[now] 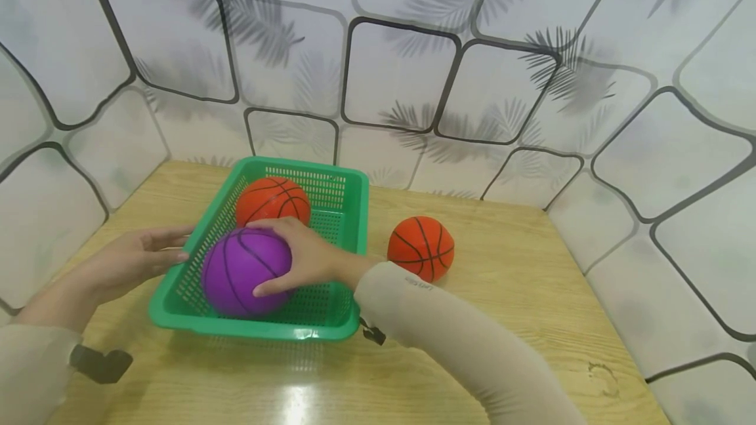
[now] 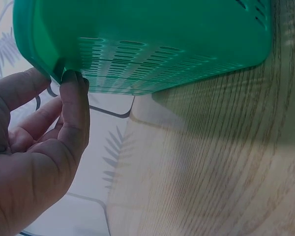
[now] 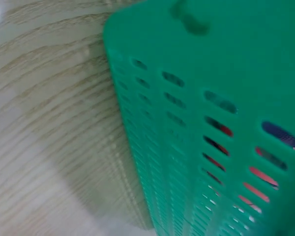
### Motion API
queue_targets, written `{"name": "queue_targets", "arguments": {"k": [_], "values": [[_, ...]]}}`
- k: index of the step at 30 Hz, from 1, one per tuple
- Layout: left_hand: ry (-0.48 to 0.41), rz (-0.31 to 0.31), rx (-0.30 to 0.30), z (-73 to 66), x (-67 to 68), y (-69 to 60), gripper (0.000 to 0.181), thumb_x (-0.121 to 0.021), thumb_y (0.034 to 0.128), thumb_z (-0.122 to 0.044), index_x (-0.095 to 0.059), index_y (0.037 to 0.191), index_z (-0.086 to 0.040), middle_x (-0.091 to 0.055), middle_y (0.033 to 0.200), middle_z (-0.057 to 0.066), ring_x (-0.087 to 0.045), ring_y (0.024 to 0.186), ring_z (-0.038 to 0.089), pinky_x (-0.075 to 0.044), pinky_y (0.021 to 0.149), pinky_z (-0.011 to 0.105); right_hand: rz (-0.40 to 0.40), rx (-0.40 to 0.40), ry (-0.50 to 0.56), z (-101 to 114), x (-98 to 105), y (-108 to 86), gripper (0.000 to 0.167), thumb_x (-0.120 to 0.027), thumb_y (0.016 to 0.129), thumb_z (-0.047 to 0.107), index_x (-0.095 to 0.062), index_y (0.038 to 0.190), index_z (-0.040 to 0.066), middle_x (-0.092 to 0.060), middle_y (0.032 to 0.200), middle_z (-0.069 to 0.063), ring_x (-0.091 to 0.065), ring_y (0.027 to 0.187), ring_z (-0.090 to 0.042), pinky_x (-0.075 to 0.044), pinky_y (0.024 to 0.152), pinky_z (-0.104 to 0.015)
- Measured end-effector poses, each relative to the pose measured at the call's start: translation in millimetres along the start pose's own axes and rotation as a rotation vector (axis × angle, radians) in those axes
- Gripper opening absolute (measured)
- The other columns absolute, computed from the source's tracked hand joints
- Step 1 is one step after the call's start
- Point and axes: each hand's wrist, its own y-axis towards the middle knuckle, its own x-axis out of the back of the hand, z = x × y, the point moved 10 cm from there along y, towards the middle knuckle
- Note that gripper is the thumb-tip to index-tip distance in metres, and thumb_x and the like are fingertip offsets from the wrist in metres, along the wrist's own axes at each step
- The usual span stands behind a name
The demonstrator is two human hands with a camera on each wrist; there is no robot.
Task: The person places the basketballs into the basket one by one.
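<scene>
A purple ball with dark seam lines (image 1: 236,277) is in the front left of a green plastic basket (image 1: 254,328). My right hand (image 1: 304,251) grips it from above and the right, fingers over the top and thumb on the near side. Behind it in the basket is an orange-red basketball (image 1: 272,199). At the basket's left rim, my left hand (image 1: 132,258) holds the edge; in the left wrist view the fingertips of that hand (image 2: 44,152) tuck beneath the rim. The right wrist view shows only the slotted basket wall (image 3: 152,44), not the right hand.
A second orange-red basketball (image 1: 421,249) lies on the wooden table (image 1: 502,300), right of the basket. Patterned walls (image 1: 401,71) enclose the table at the back and both sides. My right forearm (image 1: 449,326) crosses over the basket's right edge.
</scene>
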Motion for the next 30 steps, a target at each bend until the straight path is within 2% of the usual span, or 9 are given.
{"name": "queue_targets", "arguments": {"k": [7, 21, 30], "values": [[0.001, -0.001, -0.002, -1.8, -1.2, -0.8, 0.065, -0.054, 0.0982, -0.018, -0.019, 0.147, 0.007, -0.016, 0.151, 0.029, -0.018, 0.133, 0.049, -0.039, 0.088, 0.01, 0.017, -0.02, -0.044, -5, -11, 0.8, 0.093, -0.086, 0.067, 0.042, -0.036, 0.144, 0.028, -0.039, 0.132, 0.0, -0.038, 0.118, -0.009, -0.047, 0.08, -0.019], [0.015, -0.009, -0.018, -3.1, 0.2, -0.5, 0.062, -0.051, 0.099, -0.013, -0.019, 0.147, 0.009, -0.017, 0.15, 0.03, -0.02, 0.131, 0.049, -0.041, 0.088, 0.01, 0.05, -0.073, -0.02, -10, -19, 3.3, 0.096, -0.086, 0.067, 0.043, -0.033, 0.146, 0.033, -0.033, 0.14, -0.002, -0.036, 0.122, -0.012, -0.047, 0.084, -0.023], [0.007, -0.01, -0.021, -1.4, 0.2, -0.2, 0.062, -0.051, 0.0991, -0.013, -0.019, 0.147, 0.009, -0.017, 0.15, 0.03, -0.02, 0.131, 0.049, -0.041, 0.089, 0.01, 0.063, -0.03, -0.033, -4, -17, 2.4, 0.104, -0.086, 0.068, 0.041, -0.024, 0.15, 0.03, -0.03, 0.145, -0.004, -0.032, 0.128, -0.012, -0.044, 0.092, -0.026]]}}
